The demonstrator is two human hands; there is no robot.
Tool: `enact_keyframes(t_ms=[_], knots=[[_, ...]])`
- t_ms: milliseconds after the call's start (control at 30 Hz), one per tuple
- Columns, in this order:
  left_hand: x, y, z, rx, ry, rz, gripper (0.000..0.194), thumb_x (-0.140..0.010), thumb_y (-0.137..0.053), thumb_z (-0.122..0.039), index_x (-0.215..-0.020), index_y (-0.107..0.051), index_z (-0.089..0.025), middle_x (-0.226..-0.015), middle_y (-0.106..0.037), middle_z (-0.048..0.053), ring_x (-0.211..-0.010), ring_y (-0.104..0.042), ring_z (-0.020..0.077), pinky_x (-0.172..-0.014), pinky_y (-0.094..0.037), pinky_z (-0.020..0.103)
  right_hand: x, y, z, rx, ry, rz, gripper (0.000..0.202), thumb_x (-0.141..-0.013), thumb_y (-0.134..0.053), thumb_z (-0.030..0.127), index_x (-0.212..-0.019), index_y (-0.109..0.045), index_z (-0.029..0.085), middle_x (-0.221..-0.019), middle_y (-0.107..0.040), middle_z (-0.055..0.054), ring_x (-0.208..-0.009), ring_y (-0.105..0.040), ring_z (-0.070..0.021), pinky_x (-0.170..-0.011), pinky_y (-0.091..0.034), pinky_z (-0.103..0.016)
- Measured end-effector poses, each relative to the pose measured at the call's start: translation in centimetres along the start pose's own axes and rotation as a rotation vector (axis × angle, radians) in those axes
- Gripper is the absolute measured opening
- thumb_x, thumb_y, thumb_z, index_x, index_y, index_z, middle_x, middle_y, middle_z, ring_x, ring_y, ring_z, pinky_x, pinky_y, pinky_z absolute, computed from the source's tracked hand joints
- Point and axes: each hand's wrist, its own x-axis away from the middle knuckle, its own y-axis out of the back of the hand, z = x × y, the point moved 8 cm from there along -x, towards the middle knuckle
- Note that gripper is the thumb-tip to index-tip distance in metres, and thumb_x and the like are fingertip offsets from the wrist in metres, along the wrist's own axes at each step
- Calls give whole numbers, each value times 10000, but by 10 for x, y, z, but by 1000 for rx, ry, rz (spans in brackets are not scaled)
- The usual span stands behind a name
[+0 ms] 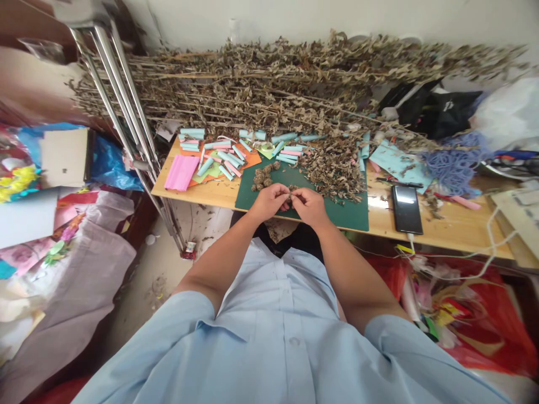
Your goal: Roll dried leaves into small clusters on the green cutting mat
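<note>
My left hand [270, 201] and my right hand [309, 205] meet over the front of a dark green mat [347, 216]. Both have their fingers pinched together on a small bit of dried leaf [290, 194] between them, mostly covered by the fingertips. Just behind my left hand sits a small heap of rolled, clumped dried leaves [263, 176]. Behind and right of my right hand spreads a larger pile of loose dried leaves [334, 171], partly on the mat.
Long dried stalks [261, 84] lie along the wall side. Rolled paper tubes [225, 160] and a pink paper stack [182, 172] stand left of the mat. A cabled phone [406, 209] and blue-violet yarn [457, 160] lie right. Metal poles [126, 106] rise at the table's left end.
</note>
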Motion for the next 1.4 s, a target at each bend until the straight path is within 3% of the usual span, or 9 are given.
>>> enact_keyframes(t_ms=[200, 467, 833, 1100, 1400], knots=[[1, 0, -2, -32, 25, 9, 48, -877, -585, -144, -920, -604, -133, -647, -656, -6, -573, -654, 93, -581, -539, 200, 0, 2, 6, 22, 31, -16, 100, -845, -610, 258, -816, -697, 218, -756, -688, -20, -649, -602, -165, -653, -501, -312], [1, 0, -2, -12, 33, -1, 55, -849, -575, -114, -888, -609, -132, -631, -663, -3, -564, -668, 104, -564, -543, 203, 0, -2, -1, -41, -34, 4, 77, -829, -617, 251, -805, -682, 218, -716, -679, -10, -624, -606, -165, -622, -504, -307], [-2, 5, 5, 61, 53, -33, 87, -853, -614, -150, -934, -591, -129, -620, -679, -3, -559, -688, 117, -566, -550, 203, -2, 4, -10, -197, -243, -9, 147, -851, -623, 331, -846, -678, 194, -580, -649, 18, -504, -606, -147, -567, -512, -282], [-3, 1, 4, 95, 26, 19, 97, -883, -618, -177, -955, -570, -133, -644, -663, -7, -561, -674, 113, -560, -552, 213, -2, -2, -4, -148, -152, 13, 188, -887, -619, 365, -889, -713, 203, -723, -707, -24, -618, -652, -167, -597, -525, -295], [-3, 2, 2, 72, 30, -9, 89, -886, -620, -154, -954, -568, -132, -641, -641, -20, -560, -671, 106, -560, -553, 207, -1, 1, 3, -184, -139, 9, 201, -899, -617, 371, -896, -712, 194, -733, -718, -25, -583, -654, -159, -593, -547, -301]])
